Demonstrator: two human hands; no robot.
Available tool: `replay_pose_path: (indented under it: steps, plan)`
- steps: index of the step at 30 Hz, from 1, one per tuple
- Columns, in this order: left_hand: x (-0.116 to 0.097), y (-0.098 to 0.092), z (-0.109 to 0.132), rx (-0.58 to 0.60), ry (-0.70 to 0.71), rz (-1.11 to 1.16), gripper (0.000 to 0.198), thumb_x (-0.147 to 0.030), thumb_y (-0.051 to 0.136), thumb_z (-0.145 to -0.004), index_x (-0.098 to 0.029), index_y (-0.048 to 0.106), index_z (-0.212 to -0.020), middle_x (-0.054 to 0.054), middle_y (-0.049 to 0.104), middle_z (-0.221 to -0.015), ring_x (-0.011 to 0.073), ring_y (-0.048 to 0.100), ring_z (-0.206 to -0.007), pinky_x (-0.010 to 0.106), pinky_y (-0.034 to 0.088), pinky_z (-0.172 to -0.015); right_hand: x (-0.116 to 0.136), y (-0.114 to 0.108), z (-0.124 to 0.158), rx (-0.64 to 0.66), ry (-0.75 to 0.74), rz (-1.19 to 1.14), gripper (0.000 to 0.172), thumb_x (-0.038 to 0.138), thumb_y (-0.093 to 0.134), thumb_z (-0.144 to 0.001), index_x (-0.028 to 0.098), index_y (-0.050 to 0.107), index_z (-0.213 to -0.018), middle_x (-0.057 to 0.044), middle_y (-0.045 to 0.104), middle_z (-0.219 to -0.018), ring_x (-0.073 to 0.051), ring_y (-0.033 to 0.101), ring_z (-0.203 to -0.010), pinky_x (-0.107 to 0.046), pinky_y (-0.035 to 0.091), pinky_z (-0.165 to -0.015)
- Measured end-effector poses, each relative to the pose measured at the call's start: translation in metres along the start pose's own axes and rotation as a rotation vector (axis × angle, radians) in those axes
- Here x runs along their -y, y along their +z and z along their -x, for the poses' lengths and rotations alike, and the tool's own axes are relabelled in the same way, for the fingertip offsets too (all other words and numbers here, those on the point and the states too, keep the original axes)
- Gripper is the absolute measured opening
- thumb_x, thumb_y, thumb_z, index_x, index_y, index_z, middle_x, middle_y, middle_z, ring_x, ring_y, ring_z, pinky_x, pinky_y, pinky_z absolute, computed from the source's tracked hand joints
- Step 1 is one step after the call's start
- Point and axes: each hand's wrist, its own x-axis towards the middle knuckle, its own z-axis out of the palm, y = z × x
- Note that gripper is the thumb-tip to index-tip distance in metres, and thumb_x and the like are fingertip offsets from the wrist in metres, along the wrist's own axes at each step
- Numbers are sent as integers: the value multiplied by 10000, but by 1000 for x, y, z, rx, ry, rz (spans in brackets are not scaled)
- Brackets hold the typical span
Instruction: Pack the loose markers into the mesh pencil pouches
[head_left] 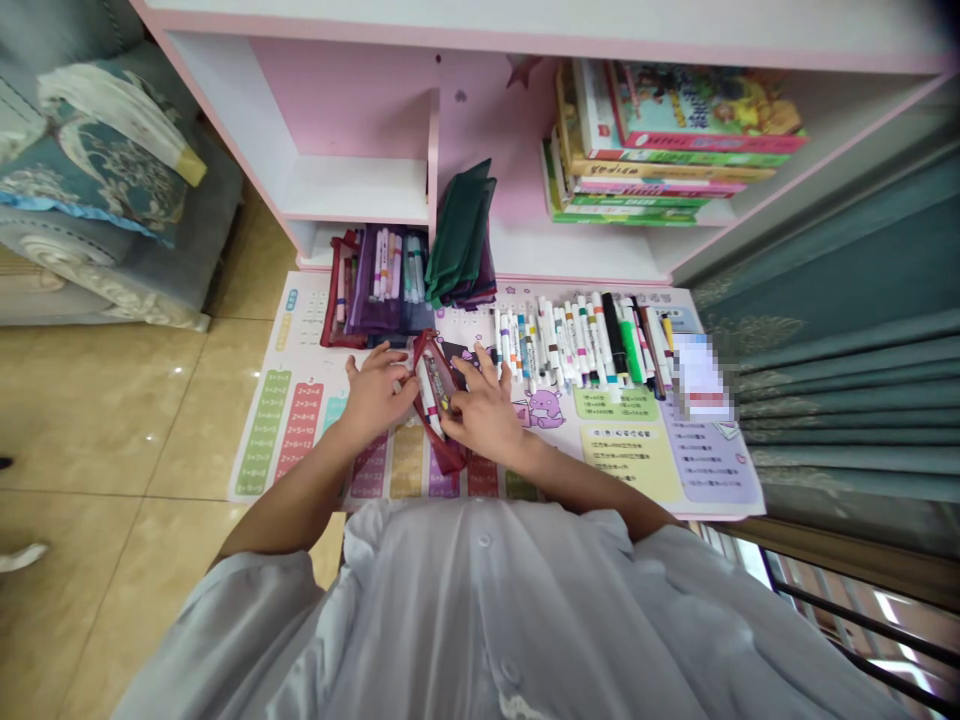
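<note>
A red mesh zip pouch [437, 400] lies open on the printed desk mat [637, 460], with several markers inside. My left hand [377, 392] grips the pouch's left rim. My right hand [484, 408] spreads over its right side, with the thumb at the opening. Just beyond the hands, a dense row of several markers [577, 345] lies on the mat. A purple mesh pouch [375, 285] filled with pens stands further back, beside a folded dark green cloth [459, 235].
A pink and white shelf unit [360, 120] rises behind the mat, holding a stack of children's books [660, 145]. A teal curtain [847, 380] hangs on the right. A cushioned sofa [97, 190] and a tiled floor [97, 420] lie to the left.
</note>
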Motion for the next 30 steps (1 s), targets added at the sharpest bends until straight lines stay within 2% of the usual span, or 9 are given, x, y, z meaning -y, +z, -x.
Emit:
replay_pose_path:
  steps: [4, 8, 11, 13, 16, 19, 24, 27, 30]
  plan:
    - [-3, -1, 0, 1, -7, 3, 214, -296, 560, -848, -209, 672, -687, 61, 680, -1289, 326, 456, -1396, 698, 173, -1143, 1, -3, 0, 9, -15, 2, 255, 338, 646, -866, 167, 733, -698, -166, 507, -1496, -452, 233, -1497, -738, 202, -1131]
    - [-1, -1, 1, -7, 7, 8, 219, -300, 557, -851, -209, 666, -684, 69, 681, -1286, 332, 453, -1397, 715, 172, -1135, -8, -9, -5, -91, -27, -14, 306, 340, 569, -924, 172, 717, -716, -162, 527, -1472, -443, 250, -1495, -722, 257, -1122]
    - [0, 0, 1, -4, 21, -10, 212, -320, 558, -865, -216, 673, -721, 79, 670, -1302, 329, 442, -1404, 728, 176, -1124, -24, -12, -20, -225, 4, 3, 241, 270, 522, -935, 180, 731, -857, -158, 533, -1460, -418, 199, -1520, -683, 281, -1139]
    - [0, -1, 1, 7, 23, -33, 193, -317, 557, -869, -221, 682, -757, 85, 659, -1320, 327, 435, -1411, 736, 181, -1117, -37, -12, -34, -273, 16, 18, 244, 202, 494, -930, 201, 726, -1003, -142, 513, -1482, -395, 150, -1538, -697, 233, -1161]
    - [0, -1, 1, 15, 29, -81, 180, -290, 549, -871, -226, 700, -796, 93, 646, -1341, 333, 419, -1422, 741, 198, -1107, -51, -12, -58, -221, -23, 25, 368, 127, 508, -901, 245, 681, -1204, -121, 472, -1525, -390, 135, -1542, -712, 215, -1163]
    - [2, -2, 1, 18, 57, -135, 208, -273, 525, -887, -233, 721, -829, 97, 636, -1352, 344, 419, -1421, 753, 217, -1092, -54, -11, -78, -132, -130, 39, 439, 123, 531, -906, 304, 644, -1290, -94, 439, -1556, -382, 132, -1544, -703, 201, -1172]
    - [6, -3, 1, 36, 92, -199, 213, -238, 525, -900, -237, 738, -898, 112, 632, -1356, 358, 417, -1424, 779, 233, -1068, -49, -11, -93, -75, -281, 47, 281, 194, 579, -924, 299, 736, -1133, -66, 469, -1540, -369, 156, -1541, -683, 168, -1191]
    - [5, -7, 1, 46, 90, -211, 198, -228, 541, -901, -249, 738, -900, 103, 638, -1357, 349, 421, -1424, 782, 228, -1073, -50, -14, -91, -92, -312, 47, 188, 209, 602, -909, 252, 773, -972, -65, 492, -1523, -380, 175, -1535, -671, 148, -1201]
    - [1, -10, 0, 63, 81, -202, 202, -223, 546, -893, -261, 745, -894, 91, 641, -1358, 357, 430, -1416, 794, 212, -1073, -55, -21, -81, -87, -336, 34, 164, 196, 613, -887, 226, 770, -920, -76, 502, -1517, -387, 175, -1535, -670, 140, -1203]
